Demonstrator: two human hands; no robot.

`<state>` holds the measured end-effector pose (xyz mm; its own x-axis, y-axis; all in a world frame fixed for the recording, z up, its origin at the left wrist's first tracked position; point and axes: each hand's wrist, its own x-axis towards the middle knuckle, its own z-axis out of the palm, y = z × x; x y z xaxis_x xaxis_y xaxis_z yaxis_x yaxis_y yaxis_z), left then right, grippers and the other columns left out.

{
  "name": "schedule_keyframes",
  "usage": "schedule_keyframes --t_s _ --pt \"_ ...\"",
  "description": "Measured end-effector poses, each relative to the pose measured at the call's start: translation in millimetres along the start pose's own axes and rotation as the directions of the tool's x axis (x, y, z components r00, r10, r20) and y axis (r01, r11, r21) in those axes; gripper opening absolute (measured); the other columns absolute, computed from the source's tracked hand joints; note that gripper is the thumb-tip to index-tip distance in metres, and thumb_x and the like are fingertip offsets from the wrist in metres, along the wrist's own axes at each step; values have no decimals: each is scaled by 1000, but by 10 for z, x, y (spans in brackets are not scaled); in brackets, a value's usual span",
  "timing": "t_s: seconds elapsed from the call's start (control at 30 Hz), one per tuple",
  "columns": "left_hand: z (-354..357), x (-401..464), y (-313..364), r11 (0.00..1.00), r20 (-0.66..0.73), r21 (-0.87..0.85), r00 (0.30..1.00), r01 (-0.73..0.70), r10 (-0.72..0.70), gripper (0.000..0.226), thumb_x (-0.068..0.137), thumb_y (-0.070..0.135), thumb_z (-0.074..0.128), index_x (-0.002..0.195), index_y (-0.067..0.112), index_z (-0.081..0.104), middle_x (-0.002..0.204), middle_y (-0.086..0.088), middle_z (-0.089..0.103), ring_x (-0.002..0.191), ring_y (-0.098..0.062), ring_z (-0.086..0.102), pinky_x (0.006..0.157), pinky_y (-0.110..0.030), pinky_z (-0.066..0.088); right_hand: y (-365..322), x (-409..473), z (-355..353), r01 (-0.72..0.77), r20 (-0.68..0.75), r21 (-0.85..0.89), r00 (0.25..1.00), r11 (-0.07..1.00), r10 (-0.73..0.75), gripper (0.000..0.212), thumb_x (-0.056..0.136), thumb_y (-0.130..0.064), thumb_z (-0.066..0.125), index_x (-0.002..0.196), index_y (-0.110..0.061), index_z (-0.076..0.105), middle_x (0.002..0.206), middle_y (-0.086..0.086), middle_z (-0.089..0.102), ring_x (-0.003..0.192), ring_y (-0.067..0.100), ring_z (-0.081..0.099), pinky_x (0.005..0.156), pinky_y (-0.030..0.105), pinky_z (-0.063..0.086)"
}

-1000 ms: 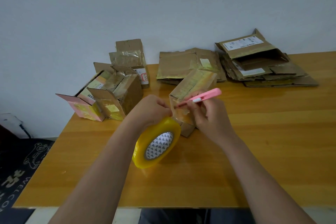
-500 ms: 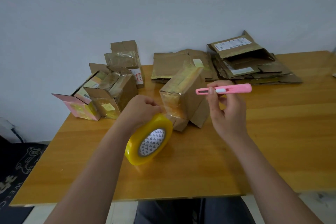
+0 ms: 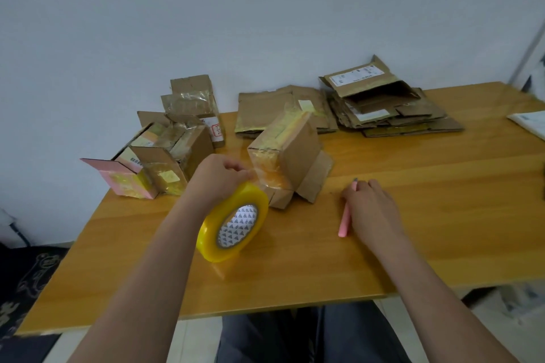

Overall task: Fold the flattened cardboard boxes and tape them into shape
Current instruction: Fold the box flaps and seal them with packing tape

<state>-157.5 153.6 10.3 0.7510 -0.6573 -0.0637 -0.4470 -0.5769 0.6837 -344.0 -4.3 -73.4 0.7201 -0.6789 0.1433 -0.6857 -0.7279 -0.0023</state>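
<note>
1. My left hand (image 3: 219, 177) pinches the tape end against the box (image 3: 284, 156), with the yellow tape roll (image 3: 233, 230) hanging just below it; my right hand (image 3: 373, 209) rests curled over the pink cutter (image 3: 345, 222) on the table (image 3: 413, 230).
2. Beyond the grip, two flattened stacks (image 3: 392, 109) remain unfolded, I judge.
3. Left of it, finished boxes (image 3: 165, 156) cluster.
4. The box in hand looks nearly sealed; flaps still splay beneath.

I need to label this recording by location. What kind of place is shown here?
Probably a plain room at home or in a small office, not a warehouse: one wooden table against a bare white wall, stacks of used flattened cardboard boxes, and a patterned doormat on the floor.
</note>
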Motion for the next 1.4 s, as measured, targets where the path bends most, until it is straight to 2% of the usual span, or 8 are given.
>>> schedule_keyframes --t_s 0.2,0.4,0.63,0.8,0.97,1.1,1.3,1.4 --pt "-6 17 -50 999 -20 -21 999 -43 43 16 90 29 69 77 24 75 71 -4 65 62 -14 50 55 -25 39 -447 55 -287 197 -150 699 980 688 -128 22 99 -27 54 112 -18 70 99 -6 68 79 2 60 65 15 45" --pt "-22 -1 -104 989 -24 17 989 -145 145 13 91 28 66 88 25 79 81 4 71 76 -10 60 62 -24 45 -929 213 -276 30 32 925 987 378 -156 31 90 -53 59 90 -24 70 81 -11 68 74 -1 64 63 16 51" --pt "-246 -109 -395 913 -276 -276 935 -300 224 68 78 45 70 139 30 46 112 6 55 83 -7 66 69 -21 56 -1083 255 -202 166 -156 870 986 464 -60 24 96 -29 60 73 -22 57 70 -8 59 62 3 55 55 21 43" --pt "-304 -326 -926 985 67 -97 986 -146 152 113 48 53 85 143 48 23 128 9 42 113 -15 52 89 -32 52 -1131 271 -87 97 -131 909 990 406 58 26 97 -30 59 77 -13 65 72 -1 63 68 15 62 67 43 56" --pt "-214 -465 -1294 909 -272 -369 958 -194 93 71 71 20 85 121 40 39 116 0 57 102 -20 62 79 -37 59 -1494 249 -82 65 -95 923 994 380 62 29 96 -32 59 78 -10 67 69 3 65 66 18 63 64 42 57" --pt "-516 -531 -1472 929 -461 -250 877 -273 134 54 78 -8 73 106 34 56 101 2 63 84 -26 61 64 -33 52 -1911 144 -7 -86 96 972 995 218 -37 24 94 -23 64 74 -12 65 71 0 66 61 5 66 54 24 56" --pt "-921 -633 -1640 977 -416 -17 890 -212 186 56 69 -19 67 104 25 63 111 1 59 102 -12 54 76 -6 40 -2265 143 155 21 46 854 992 520 -117 29 90 -33 68 65 -19 66 66 -4 63 67 13 60 63 33 49" --pt "-863 -614 -1584 964 -373 146 890 -222 261 56 70 -17 66 106 26 64 116 1 59 106 -20 54 85 -23 43 -2250 113 164 56 3 781 996 621 -93 29 91 -32 66 67 -16 66 78 -4 60 75 11 56 64 30 45"
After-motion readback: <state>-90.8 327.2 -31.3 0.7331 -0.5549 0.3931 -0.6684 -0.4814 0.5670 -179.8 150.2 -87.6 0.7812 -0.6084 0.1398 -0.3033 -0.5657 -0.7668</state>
